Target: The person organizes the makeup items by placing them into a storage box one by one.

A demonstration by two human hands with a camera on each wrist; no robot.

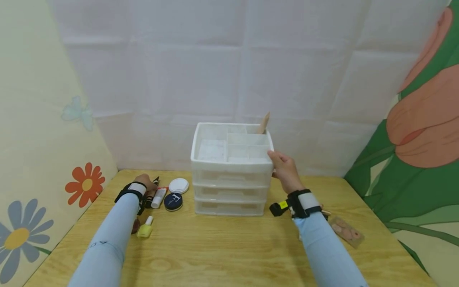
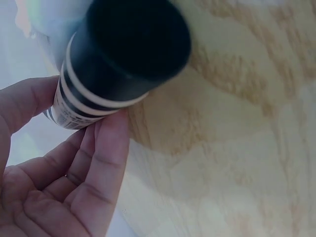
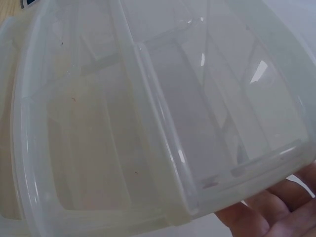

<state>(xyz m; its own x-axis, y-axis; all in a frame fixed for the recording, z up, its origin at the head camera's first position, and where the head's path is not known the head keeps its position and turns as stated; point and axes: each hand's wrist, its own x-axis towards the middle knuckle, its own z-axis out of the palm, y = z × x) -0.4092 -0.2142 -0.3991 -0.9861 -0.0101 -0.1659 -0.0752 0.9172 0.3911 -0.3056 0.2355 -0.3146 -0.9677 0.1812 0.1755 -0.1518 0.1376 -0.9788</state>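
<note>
At the left of the table my left hand (image 1: 143, 181) reaches among small cosmetics. In the left wrist view its thumb and fingers pinch a dark cylindrical container (image 2: 138, 44) with pale stripes round it. A white drawer organizer (image 1: 233, 169) stands upright in the middle, with three clear drawers and a divided top tray. My right hand (image 1: 285, 172) grips its right side near the top rim, the fingers showing at the edge in the right wrist view. From the tray's back right compartment a wooden stick-like piece (image 1: 263, 124) pokes up.
Beside the left hand lie a white tube (image 1: 159, 198), a round white compact (image 1: 178, 185) and a dark round compact (image 1: 173, 202). Nearer stands a yellow nail polish bottle (image 1: 145, 227). A pinkish flat palette (image 1: 347, 232) lies past the right forearm. White cloth (image 1: 201, 79) hangs behind the table.
</note>
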